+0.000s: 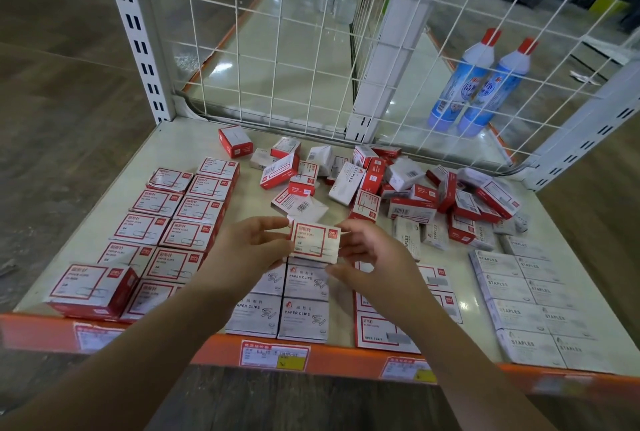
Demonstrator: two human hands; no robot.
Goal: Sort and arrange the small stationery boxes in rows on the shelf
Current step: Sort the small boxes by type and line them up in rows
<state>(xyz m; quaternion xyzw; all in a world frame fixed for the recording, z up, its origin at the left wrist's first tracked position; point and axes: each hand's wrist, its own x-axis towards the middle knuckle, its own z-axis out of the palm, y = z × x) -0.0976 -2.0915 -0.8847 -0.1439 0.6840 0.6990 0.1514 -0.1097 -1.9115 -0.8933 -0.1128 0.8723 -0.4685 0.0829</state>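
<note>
Left hand (pixel 254 245) and right hand (pixel 372 257) pinch a small red-and-white cardboard paper-clip box (pixel 316 241) by its ends, above the near middle of the white metal shelf (pixel 187 150). Sorted box rows (pixel 180 223) lie left and right; loose box pile (pixel 398 185) sits far right.

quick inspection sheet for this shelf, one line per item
surface: pale shelf with orange front edge and price labels
job's things: held red paper clip box; red rows at left, white paper clip boxes in the middle, staples boxes at right
clutter: unsorted pile at the back
grippers: left hand and right hand both pinch the held box
cables: nothing seen
surroundings: wire mesh; two blue bottles behind it
</note>
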